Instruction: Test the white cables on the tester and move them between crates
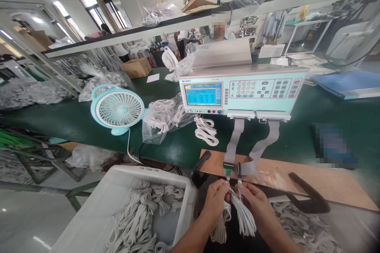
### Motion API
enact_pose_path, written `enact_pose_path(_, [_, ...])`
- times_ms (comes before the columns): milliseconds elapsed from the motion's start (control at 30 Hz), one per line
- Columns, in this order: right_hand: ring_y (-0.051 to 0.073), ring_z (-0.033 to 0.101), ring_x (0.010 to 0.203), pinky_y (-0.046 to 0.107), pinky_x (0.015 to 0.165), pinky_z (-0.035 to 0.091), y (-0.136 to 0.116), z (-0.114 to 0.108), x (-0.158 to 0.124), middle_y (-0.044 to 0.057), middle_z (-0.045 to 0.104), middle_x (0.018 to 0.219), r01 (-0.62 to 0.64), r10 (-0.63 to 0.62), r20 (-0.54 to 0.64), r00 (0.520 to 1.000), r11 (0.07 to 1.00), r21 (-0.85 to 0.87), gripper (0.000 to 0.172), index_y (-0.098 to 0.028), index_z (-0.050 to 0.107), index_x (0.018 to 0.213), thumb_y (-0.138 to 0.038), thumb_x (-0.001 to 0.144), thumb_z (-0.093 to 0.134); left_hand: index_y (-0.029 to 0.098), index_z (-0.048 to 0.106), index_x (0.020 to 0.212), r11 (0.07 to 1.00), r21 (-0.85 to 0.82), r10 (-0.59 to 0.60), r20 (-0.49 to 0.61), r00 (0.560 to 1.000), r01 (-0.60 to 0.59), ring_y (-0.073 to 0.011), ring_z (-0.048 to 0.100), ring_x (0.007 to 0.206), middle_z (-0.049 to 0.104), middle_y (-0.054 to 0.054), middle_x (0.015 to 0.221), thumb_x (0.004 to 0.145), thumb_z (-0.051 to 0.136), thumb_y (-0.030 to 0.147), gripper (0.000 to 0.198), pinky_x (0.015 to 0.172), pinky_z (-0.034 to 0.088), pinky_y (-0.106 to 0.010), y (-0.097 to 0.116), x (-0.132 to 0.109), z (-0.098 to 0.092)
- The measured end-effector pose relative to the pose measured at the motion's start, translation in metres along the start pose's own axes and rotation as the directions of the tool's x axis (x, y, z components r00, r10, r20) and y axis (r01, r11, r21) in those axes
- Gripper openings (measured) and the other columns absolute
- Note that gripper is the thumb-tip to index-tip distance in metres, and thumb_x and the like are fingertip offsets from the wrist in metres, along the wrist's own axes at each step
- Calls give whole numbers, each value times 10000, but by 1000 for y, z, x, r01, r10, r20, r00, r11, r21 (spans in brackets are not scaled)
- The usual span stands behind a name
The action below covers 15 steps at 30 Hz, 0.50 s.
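Observation:
At the front edge of the green bench, my left hand is closed on one end of a white cable, right below a small green circuit board. My right hand pinches a white cable end under the second connector beside it. A coiled white cable bundle hangs between the hands, and a greyer cable coil droops under my left hand. Two flat grey ribbon cables run from these connectors up to a light-blue tester with a lit screen. My fingers hide how far the plugs are seated.
A white bin with coiled cables stands at lower left. On the bench are a light-blue fan, bagged cables, a loose cable coil and blue folders. Black clamps grip a wooden board. A person sits opposite.

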State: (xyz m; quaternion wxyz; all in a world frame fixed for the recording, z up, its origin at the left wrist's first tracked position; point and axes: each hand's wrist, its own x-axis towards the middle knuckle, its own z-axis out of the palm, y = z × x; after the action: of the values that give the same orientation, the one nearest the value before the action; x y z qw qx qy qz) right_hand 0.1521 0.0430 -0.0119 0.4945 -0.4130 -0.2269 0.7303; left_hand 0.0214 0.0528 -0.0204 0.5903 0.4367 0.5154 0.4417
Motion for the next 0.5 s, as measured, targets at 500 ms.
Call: enact_pose_path(500, [236, 656, 683, 275, 645, 535, 14, -12, 10, 44, 701, 731, 57, -69, -175, 982, 996, -72, 410, -204, 745, 785, -533, 560, 839, 207, 436, 511, 999, -53, -11, -53, 999, 8, -86, 279, 410, 365, 36, 421, 685, 612, 641, 500, 450, 205, -262, -10, 11, 6])
